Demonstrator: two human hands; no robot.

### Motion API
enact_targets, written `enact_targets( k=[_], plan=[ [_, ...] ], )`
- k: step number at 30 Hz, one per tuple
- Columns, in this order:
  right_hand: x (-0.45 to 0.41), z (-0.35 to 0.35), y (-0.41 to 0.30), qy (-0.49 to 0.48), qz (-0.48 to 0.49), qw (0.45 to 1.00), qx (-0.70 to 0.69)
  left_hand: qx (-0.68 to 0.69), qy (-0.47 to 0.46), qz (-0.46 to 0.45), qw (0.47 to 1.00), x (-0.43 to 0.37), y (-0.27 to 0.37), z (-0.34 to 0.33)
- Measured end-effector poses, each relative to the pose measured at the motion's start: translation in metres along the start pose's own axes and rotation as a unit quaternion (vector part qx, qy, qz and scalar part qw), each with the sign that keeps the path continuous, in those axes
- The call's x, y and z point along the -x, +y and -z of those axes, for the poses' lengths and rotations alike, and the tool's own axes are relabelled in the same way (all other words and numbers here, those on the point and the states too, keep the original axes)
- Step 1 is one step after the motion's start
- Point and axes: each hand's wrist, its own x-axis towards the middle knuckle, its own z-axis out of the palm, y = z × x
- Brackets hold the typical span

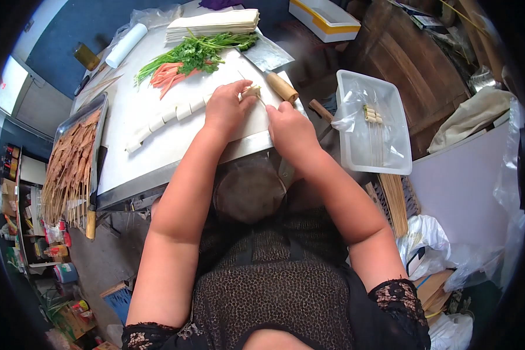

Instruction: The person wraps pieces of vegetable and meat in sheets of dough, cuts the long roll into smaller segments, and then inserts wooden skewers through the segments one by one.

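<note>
My left hand point(228, 105) pinches a short pale roll point(251, 91), which looks like rolled tofu skin, between thumb and fingers. A thin bamboo skewer point(261, 101) is gripped in my right hand point(292, 129), its tip end at that roll; how deep it goes is hidden. From under my left hand a row of cut pale roll pieces point(183, 111) runs left across the white board point(166, 138). Just beyond my right hand lies a cleaver with a wooden handle point(282, 86) and a broad blade point(269, 54).
Behind the rolls lie orange strips point(171, 76), green herbs point(201, 54) and stacked pale sheets point(212, 24). A tray of meat skewers point(72, 162) overhangs the left edge. A white plastic bin point(354, 151) on the right holds several filled skewers point(372, 114), above bundled bamboo sticks point(393, 203).
</note>
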Motion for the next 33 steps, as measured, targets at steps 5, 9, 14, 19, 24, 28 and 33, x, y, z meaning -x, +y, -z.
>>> enact_targets(
  k=[5,9,14,19,24,28,33],
  plan=[
    [-0.019,0.030,-0.013,0.010,0.043,0.999,0.016,0.154,0.202,0.033,0.967,0.020,-0.019,0.059],
    [-0.095,0.017,-0.034,-0.004,0.216,0.974,-0.069,0.210,0.244,0.067,0.945,0.035,-0.047,0.073],
    [-0.148,-0.016,-0.040,-0.179,0.237,0.955,-0.021,0.255,0.200,0.077,0.943,0.032,-0.041,0.079],
    [-0.152,-0.017,-0.046,-0.202,0.202,0.958,-0.029,0.294,0.217,0.071,0.928,0.033,-0.055,0.085],
    [-0.157,-0.010,-0.044,-0.033,0.119,0.992,-0.011,0.287,0.203,0.071,0.934,0.034,-0.050,0.084],
    [-0.126,-0.028,-0.047,0.028,0.208,0.976,0.051,0.281,0.178,0.065,0.941,0.040,-0.047,0.081],
    [-0.064,-0.025,-0.059,0.088,0.238,0.967,0.027,0.222,0.056,0.070,0.971,0.051,-0.046,0.079]
  ],
)
